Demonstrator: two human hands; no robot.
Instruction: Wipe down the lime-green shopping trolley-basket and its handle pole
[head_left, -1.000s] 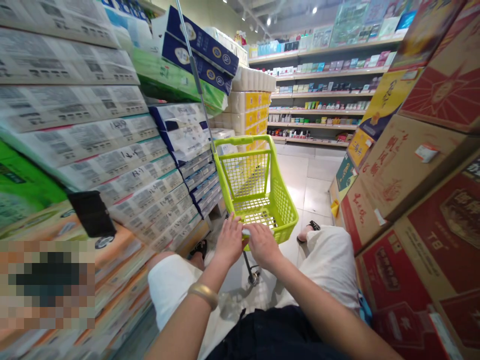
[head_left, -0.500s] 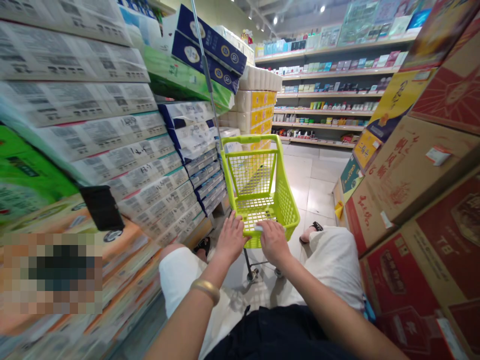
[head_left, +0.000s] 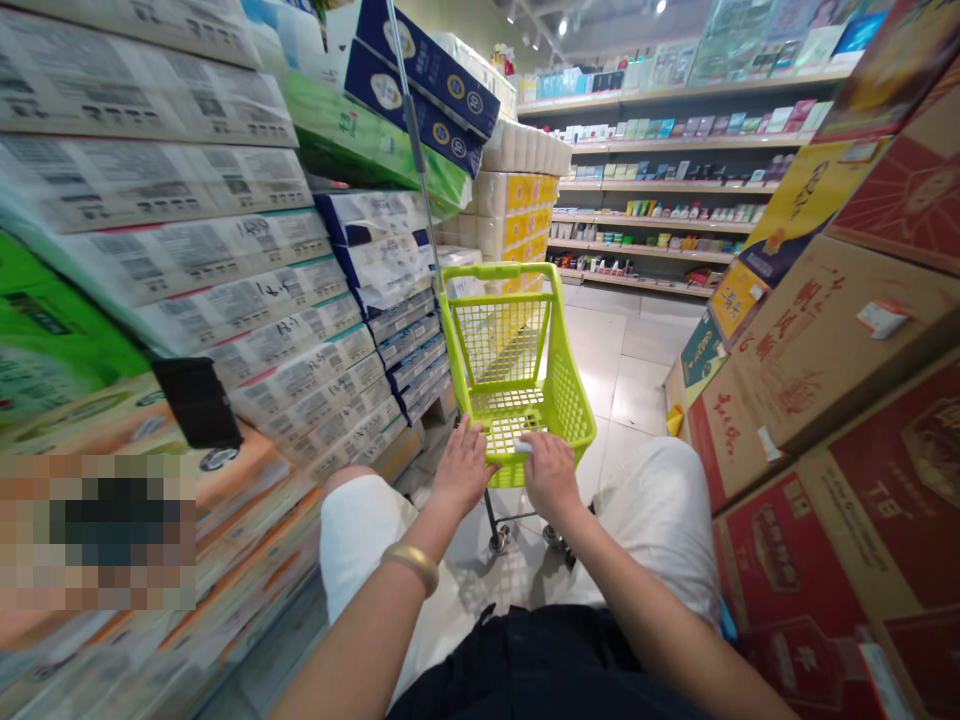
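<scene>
Left hand (head_left: pixel 466 468), a gold bangle (head_left: pixel 410 563) on its wrist, grips the near rim of a lime-green shopping cart (head_left: pixel 559 400) with its fingers folded over the edge. Just beside it, the right hand (head_left: pixel 550 477) is clamped on the same rim, with a small white piece at its fingertips that is too small to make out. Along the aisle's left side, wrapped tissue packs (head_left: pixel 225 280) are stacked high in slanting layers, with green packs (head_left: pixel 45 340) low at the edge, a black tag (head_left: pixel 196 400) hanging on the stack, and dark blue packs (head_left: pixel 420 80) lying tilted on top. A thin metal pole (head_left: pixel 409 130) rises beside the stack, down to the cart's left corner. The cart stands in mid-aisle on the pale tiled floor (head_left: pixel 622 370) directly ahead of the person's white-clad knees (head_left: pixel 360 540), its mesh floor in plain view. Behind it stand bundles of toilet rolls (head_left: pixel 517 190) in yellow wrap. Farther back, wall shelves (head_left: pixel 645 190) carry rows of small boxes and bottles. Brown and red cardboard cartons (head_left: pixel 825 350) printed with red characters are piled up the right side, close against the person's right leg.
</scene>
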